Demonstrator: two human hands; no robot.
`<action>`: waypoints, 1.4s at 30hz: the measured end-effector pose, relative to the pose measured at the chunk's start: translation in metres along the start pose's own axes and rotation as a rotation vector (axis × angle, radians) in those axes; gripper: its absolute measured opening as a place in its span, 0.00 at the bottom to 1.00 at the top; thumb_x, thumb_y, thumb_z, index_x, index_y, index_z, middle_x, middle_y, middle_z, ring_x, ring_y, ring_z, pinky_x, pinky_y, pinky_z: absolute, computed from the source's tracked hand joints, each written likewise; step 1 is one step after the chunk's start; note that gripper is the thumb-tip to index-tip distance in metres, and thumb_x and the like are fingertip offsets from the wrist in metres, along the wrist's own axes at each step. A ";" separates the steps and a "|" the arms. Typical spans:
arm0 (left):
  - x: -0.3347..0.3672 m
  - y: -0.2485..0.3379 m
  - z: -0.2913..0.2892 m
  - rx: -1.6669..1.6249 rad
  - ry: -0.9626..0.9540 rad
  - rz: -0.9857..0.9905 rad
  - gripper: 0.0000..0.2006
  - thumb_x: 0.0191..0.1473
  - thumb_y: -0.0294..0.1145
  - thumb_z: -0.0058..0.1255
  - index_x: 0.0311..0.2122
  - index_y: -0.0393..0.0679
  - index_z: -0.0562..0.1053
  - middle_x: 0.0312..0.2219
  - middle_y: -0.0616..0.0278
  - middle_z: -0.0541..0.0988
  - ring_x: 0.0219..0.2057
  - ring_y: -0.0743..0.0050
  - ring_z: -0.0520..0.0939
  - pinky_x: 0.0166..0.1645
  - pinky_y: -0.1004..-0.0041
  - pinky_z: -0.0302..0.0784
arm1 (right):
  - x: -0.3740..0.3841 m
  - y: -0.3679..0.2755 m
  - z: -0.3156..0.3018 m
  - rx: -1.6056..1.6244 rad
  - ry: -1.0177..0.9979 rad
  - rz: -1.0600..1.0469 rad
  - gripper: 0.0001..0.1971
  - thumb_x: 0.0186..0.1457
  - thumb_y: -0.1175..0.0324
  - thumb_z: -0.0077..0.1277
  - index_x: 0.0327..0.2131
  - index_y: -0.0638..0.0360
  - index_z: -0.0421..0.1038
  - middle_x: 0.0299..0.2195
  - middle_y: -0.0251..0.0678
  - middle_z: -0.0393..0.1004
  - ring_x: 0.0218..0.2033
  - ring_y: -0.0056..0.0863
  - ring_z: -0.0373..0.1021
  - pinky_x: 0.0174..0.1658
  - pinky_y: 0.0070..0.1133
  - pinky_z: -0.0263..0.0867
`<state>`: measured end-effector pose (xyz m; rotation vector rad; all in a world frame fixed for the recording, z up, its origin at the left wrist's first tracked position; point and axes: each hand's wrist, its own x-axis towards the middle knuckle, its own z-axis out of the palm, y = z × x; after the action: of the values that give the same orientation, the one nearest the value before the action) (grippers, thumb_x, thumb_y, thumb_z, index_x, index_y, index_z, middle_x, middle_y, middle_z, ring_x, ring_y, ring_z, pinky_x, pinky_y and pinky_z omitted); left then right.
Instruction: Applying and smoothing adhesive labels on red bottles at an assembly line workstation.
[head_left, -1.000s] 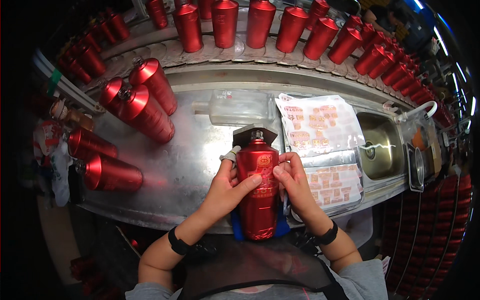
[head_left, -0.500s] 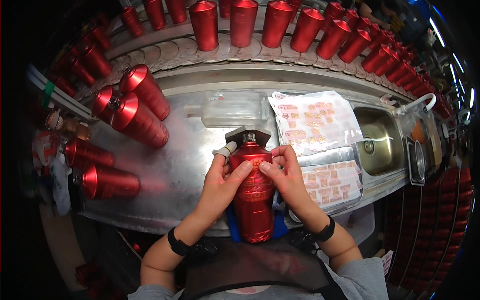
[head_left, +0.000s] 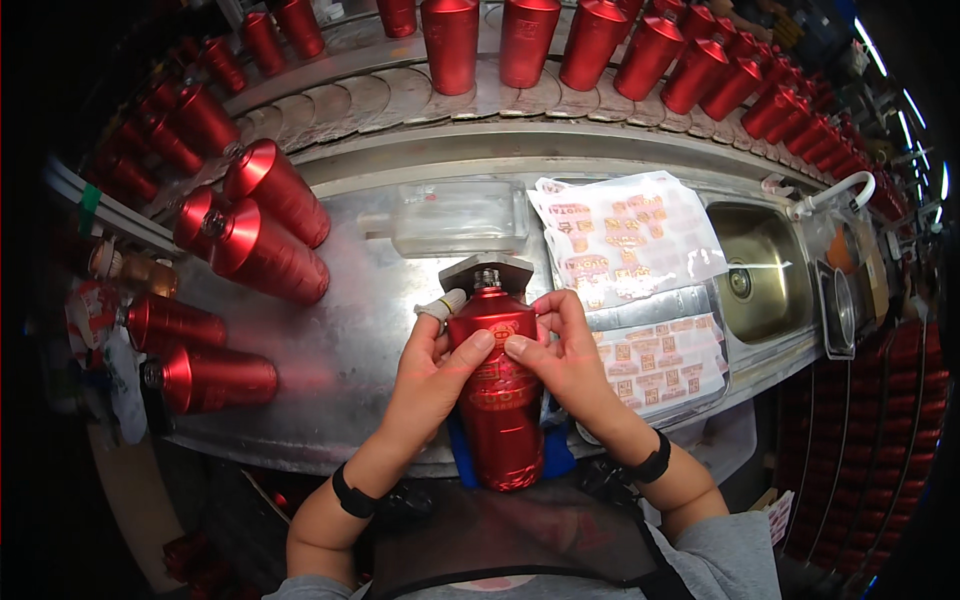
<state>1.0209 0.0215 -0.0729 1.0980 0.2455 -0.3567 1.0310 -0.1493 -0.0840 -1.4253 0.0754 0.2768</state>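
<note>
A glossy red bottle [head_left: 500, 425] leans in front of me, its threaded neck pointing away and its base near my apron. On its left side, my left hand [head_left: 432, 372] grips the upper body, the thumb pressed on the front. A pale covering wraps one of this hand's fingertips. My right hand [head_left: 572, 365] holds the opposite side, with its thumb on the gold marking near the shoulder and its fingers bent at the edge. The neck rests at a dark metal holder [head_left: 515, 270]; a blue cloth [head_left: 560, 463] shows beneath the base.
Left on the metal bench stand or lie several red bottles [head_left: 268, 250]. A clear rectangular bottle [head_left: 460, 222] lies beyond the holder. To the right are white decal sheets [head_left: 690, 250] and a steel sink [head_left: 765, 300]. A curved conveyor [head_left: 400, 100] carries red bottles along the back.
Bottles on the conveyor have moved to the right. Both hands keep their hold on the red bottle, with the thumbs in nearly the same place; the view has shifted slightly.
</note>
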 end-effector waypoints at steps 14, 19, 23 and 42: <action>0.001 -0.002 0.002 0.045 0.047 0.023 0.30 0.60 0.31 0.54 0.62 0.34 0.56 0.53 0.52 0.70 0.51 0.72 0.74 0.55 0.72 0.72 | 0.004 0.005 -0.001 -0.050 0.061 -0.019 0.20 0.55 0.64 0.60 0.42 0.60 0.58 0.27 0.25 0.57 0.28 0.12 0.55 0.31 0.13 0.56; -0.002 0.005 -0.002 0.030 -0.007 0.012 0.28 0.62 0.32 0.50 0.63 0.37 0.56 0.53 0.53 0.71 0.52 0.72 0.74 0.57 0.71 0.70 | 0.003 0.005 -0.002 -0.254 0.044 -0.035 0.26 0.52 0.57 0.63 0.42 0.61 0.58 0.26 0.28 0.59 0.27 0.15 0.57 0.28 0.17 0.58; -0.002 0.002 -0.002 0.044 -0.029 0.010 0.29 0.61 0.32 0.51 0.64 0.38 0.55 0.54 0.52 0.70 0.54 0.71 0.73 0.58 0.71 0.69 | 0.004 0.006 0.000 -0.327 0.075 -0.128 0.29 0.49 0.54 0.65 0.41 0.61 0.58 0.24 0.28 0.59 0.25 0.17 0.57 0.27 0.19 0.58; 0.002 0.001 0.000 0.119 0.007 0.031 0.35 0.55 0.32 0.60 0.63 0.35 0.55 0.53 0.52 0.70 0.52 0.69 0.74 0.56 0.71 0.72 | 0.008 0.005 -0.003 -0.169 0.027 -0.052 0.25 0.50 0.62 0.65 0.40 0.61 0.58 0.25 0.24 0.56 0.26 0.12 0.53 0.28 0.13 0.54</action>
<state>1.0230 0.0213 -0.0730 1.2189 0.2153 -0.3436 1.0383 -0.1499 -0.0909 -1.5970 0.0376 0.2257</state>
